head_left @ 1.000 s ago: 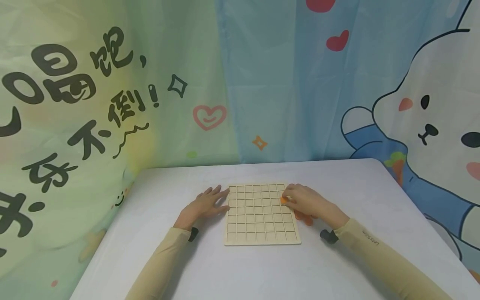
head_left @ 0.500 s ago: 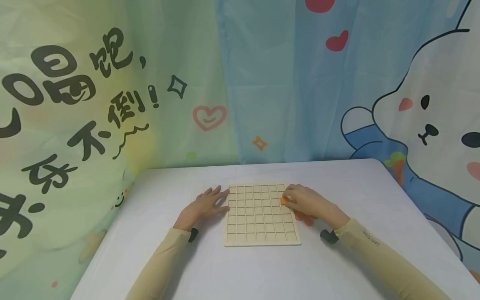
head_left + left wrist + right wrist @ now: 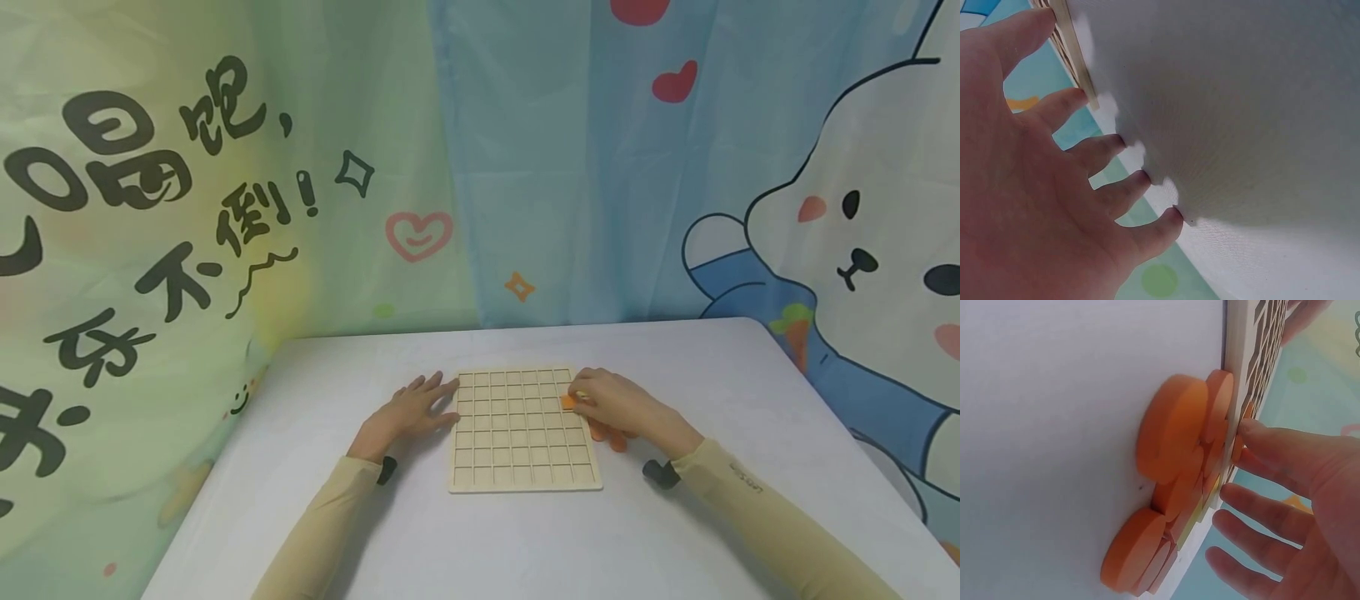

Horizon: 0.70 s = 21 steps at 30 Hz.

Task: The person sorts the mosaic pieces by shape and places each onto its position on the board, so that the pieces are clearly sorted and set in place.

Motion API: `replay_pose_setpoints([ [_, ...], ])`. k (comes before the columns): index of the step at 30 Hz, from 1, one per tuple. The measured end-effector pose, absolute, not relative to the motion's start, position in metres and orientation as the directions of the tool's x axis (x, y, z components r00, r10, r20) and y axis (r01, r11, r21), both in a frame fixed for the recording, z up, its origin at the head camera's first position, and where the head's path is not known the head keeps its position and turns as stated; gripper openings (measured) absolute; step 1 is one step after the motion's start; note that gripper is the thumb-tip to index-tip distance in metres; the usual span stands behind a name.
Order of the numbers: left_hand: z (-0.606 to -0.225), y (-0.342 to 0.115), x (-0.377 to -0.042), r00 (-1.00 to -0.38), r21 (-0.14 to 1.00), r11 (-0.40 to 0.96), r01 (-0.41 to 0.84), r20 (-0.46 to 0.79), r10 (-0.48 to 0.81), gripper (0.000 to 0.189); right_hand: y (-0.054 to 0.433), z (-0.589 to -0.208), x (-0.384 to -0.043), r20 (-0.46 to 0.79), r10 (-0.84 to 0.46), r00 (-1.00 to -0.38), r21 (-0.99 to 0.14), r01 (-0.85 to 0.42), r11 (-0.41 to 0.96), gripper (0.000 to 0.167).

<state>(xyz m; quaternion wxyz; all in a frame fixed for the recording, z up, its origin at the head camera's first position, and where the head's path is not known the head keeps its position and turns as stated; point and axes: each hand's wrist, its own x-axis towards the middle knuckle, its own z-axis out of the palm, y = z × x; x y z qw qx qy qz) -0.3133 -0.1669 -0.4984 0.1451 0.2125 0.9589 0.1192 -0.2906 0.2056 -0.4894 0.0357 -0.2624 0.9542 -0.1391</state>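
Observation:
A pale wooden grid board (image 3: 517,492) lies on the white table. An orange piece (image 3: 567,402) sits in a cell near its right edge. My right hand (image 3: 617,398) is over that edge. In the right wrist view its thumb tip touches the orange piece (image 3: 1238,447), index finger beside it, other fingers loosely extended. My left hand (image 3: 408,411) lies spread at the board's left edge, thumb and index tips against it. The left wrist view shows the left hand's fingers (image 3: 1100,153) spread and the board's side (image 3: 1072,47).
Several orange and reddish wooden pieces (image 3: 1175,425), round and angular, lie in a pile against the board's right side, partly under my right hand. A yellow piece (image 3: 1191,525) shows among them. A printed curtain (image 3: 517,167) hangs behind the table (image 3: 375,550).
My right hand has shifted slightly to the right off the orange piece, which stays in its cell and shows more. A bit of yellow now shows by the fingers. The left hand keeps still.

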Motion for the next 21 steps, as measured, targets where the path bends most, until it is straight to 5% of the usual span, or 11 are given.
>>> replay_pose_setpoints([
  [9, -0.4978, -0.1665, -0.3123, -0.872, 0.291, 0.886, 0.36, -0.235, 0.431, 0.071, 0.2063, -0.491, -0.2915, 0.012, -0.515, -0.857, -0.297, -0.495, 0.817, 0.007],
  [21, -0.4966, -0.1662, -0.3119, -0.869, 0.295, 0.88, 0.373, -0.22, 0.442, 0.07, 0.2118, -0.4859, -0.2904, -0.02, -0.471, -0.882, -0.319, -0.441, 0.839, 0.018],
])
